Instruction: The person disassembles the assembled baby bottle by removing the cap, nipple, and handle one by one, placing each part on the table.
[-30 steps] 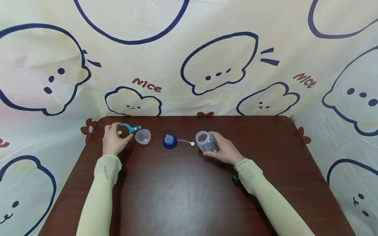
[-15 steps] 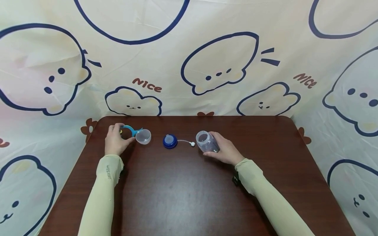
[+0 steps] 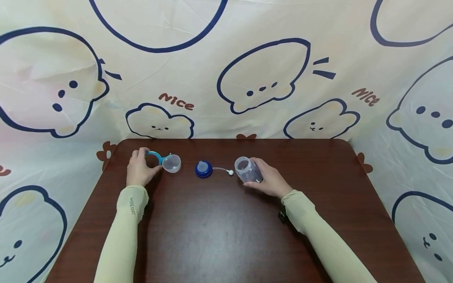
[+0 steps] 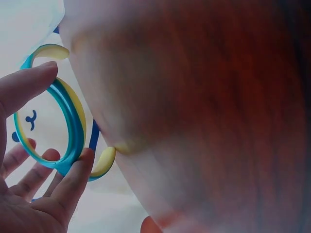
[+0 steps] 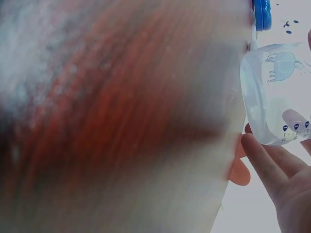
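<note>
At the table's far left, my left hand pinches a blue handle ring between thumb and fingers. In the left wrist view the handle ring is upright, yellow inside, with two curved handles. Beside it on the table is a clear cup-shaped cover. My right hand grips a clear, topless baby bottle, tilted toward the left; the bottle shows a printed fork and scale marks in the right wrist view. A blue lid with a thin straw ending in a white weight lies between the hands.
The dark brown wooden table carries all these things in a row near its far edge. A pale cloth printed with cartoon animals hangs behind it and along both sides.
My left hand has shifted slightly to the right, and the handle ring has turned so it looks narrower from above, close against the clear cover. The right hand and bottle have stayed put.
</note>
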`<state>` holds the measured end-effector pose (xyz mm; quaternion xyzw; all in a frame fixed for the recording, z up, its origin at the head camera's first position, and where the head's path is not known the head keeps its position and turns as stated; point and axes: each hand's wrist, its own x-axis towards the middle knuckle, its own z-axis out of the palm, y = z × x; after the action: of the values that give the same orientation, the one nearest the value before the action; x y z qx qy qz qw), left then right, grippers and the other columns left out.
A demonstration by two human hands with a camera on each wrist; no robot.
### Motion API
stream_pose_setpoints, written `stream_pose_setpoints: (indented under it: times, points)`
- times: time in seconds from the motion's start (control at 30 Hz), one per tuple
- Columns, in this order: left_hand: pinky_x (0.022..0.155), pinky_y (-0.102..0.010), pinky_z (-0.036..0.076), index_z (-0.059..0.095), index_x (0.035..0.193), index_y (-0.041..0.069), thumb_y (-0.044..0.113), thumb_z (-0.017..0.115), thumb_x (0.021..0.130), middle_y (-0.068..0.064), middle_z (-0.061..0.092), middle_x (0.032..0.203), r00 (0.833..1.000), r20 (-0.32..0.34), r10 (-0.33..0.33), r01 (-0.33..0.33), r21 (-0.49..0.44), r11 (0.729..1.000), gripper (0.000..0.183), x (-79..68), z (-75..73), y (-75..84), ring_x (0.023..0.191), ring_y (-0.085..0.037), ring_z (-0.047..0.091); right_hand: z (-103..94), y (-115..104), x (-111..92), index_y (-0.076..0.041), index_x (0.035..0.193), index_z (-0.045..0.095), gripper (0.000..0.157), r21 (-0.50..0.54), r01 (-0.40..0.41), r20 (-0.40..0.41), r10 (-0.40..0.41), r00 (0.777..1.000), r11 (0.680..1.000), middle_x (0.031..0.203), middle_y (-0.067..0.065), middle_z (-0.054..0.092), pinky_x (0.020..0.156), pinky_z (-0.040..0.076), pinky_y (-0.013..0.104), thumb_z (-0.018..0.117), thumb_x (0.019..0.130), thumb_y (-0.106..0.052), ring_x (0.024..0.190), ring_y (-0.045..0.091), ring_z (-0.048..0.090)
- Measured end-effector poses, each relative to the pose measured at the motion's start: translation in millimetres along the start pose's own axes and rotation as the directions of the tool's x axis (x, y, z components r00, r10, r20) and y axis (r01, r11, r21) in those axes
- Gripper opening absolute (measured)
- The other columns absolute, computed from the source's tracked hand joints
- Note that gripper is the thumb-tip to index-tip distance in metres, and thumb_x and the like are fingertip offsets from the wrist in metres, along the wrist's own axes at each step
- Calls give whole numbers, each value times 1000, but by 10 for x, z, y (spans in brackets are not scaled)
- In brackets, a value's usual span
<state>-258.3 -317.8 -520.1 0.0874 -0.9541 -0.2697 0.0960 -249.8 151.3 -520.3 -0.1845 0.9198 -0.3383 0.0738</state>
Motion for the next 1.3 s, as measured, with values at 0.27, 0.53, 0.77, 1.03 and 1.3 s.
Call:
stream_pose_setpoints:
  times: [0.27, 0.53, 0.77, 1.03, 1.3]
  points:
    - [108, -70, 41, 44, 136, 0, 20, 87, 82, -30, 48, 131, 1000, -1, 21, -21, 4, 1000, 72, 1, 2, 15, 122, -52, 49, -12, -27, 12, -26, 152, 38, 91, -15, 3, 6, -3, 1000, 1000, 145, 2, 53, 108, 50, 54, 86, 80, -54, 128, 26, 57]
    - [103, -66, 46, 45, 135, 0, 17, 87, 84, -29, 48, 128, 999, 8, 31, -31, -5, 1000, 68, -7, 5, 2, 111, -47, 53, 0, -17, 18, -27, 152, 39, 91, -18, 8, 2, -8, 1000, 1000, 145, 1, 53, 108, 51, 55, 86, 79, -56, 128, 26, 57]
    - [92, -59, 50, 46, 135, 0, 14, 84, 87, -28, 47, 128, 999, 20, 37, -37, -10, 999, 63, -28, -15, -5, 96, -41, 54, -3, -21, 13, -26, 152, 39, 92, -22, 9, 2, -9, 1000, 1000, 145, 1, 53, 107, 51, 53, 85, 80, -57, 127, 26, 58]
    - [107, -66, 43, 47, 138, -1, 12, 83, 88, -29, 47, 135, 999, 38, 32, -32, -5, 999, 64, -25, -25, 1, 119, -50, 53, -7, -30, 1, -25, 153, 38, 92, -12, -5, 5, 5, 1000, 1000, 146, 2, 53, 108, 51, 53, 86, 80, -56, 129, 26, 58]
    - [108, -69, 41, 46, 141, -2, 13, 82, 89, -30, 46, 140, 998, 50, 43, -43, 8, 999, 65, -46, -33, -10, 125, -50, 50, -14, -37, -12, -23, 154, 38, 93, -10, 2, 3, -2, 1000, 1000, 147, 3, 53, 108, 50, 55, 86, 81, -54, 130, 26, 57]
